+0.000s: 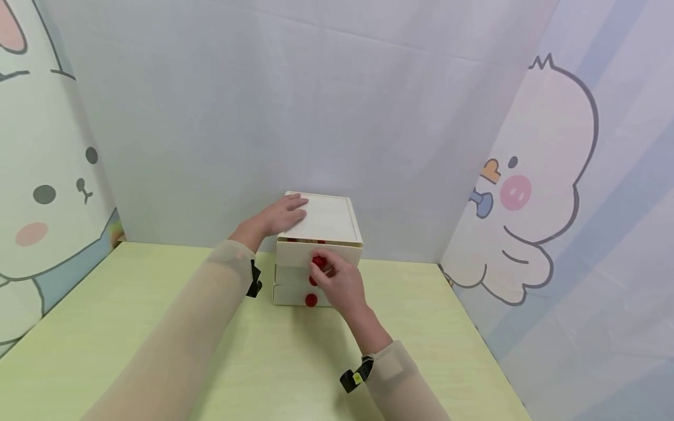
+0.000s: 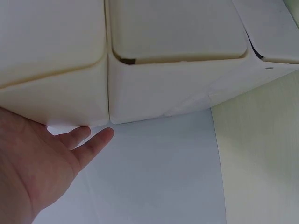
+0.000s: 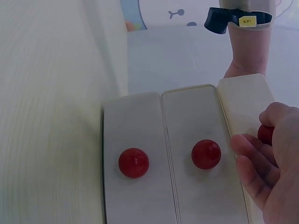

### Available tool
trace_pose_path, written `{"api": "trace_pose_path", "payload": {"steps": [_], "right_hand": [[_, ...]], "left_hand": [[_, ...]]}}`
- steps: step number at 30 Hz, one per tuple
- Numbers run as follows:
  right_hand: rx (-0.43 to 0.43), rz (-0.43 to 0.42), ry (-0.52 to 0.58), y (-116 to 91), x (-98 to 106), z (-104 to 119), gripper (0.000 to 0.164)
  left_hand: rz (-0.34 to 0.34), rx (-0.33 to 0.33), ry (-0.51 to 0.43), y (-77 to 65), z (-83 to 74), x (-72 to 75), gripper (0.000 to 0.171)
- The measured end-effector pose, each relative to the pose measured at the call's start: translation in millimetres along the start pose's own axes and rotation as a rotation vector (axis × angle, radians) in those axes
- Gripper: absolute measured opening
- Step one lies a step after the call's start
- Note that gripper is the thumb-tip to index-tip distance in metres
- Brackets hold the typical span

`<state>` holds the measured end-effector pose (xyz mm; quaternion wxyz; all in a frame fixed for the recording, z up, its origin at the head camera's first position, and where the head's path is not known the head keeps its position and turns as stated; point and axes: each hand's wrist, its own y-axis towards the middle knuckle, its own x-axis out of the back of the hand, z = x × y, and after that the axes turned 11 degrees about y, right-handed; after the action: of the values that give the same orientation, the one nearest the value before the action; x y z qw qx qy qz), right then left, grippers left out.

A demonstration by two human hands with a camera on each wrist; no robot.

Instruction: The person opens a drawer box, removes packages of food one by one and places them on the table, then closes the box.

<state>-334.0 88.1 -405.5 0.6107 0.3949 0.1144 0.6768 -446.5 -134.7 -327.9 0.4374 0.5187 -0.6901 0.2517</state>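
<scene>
A small white three-drawer box (image 1: 329, 219) stands at the back of the table, each drawer front bearing a round red knob. My left hand (image 1: 276, 217) rests on the left side of its top, fingers spread and fairly straight; the left wrist view shows that hand (image 2: 42, 163) beside the box's side wall. With thumb and fingers, my right hand (image 1: 339, 280) pinches the top drawer's red knob (image 1: 318, 261). The top drawer (image 1: 295, 254) stands slightly pulled out, and something reddish shows in the gap under the lid. In the right wrist view, the bottom knob (image 3: 133, 163) and middle knob (image 3: 206, 154) are untouched.
The box stands on a pale yellow-green table (image 1: 284, 374). Close behind it hangs a light grey curtain (image 1: 368, 117). Cartoon animal figures are printed on the left and right side panels. Black straps with small devices sit on both wrists.
</scene>
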Motion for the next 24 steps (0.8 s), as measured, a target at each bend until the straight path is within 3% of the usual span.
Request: {"api": "trace_pose_path", "payload": {"steps": [24], "right_hand": [[0.067,0.034,-0.034,-13.6,2.6,3.8,0.019]], "left_hand": [[-0.001,-0.025,0.023,1.6,3.5,-0.7,0.064]]}}
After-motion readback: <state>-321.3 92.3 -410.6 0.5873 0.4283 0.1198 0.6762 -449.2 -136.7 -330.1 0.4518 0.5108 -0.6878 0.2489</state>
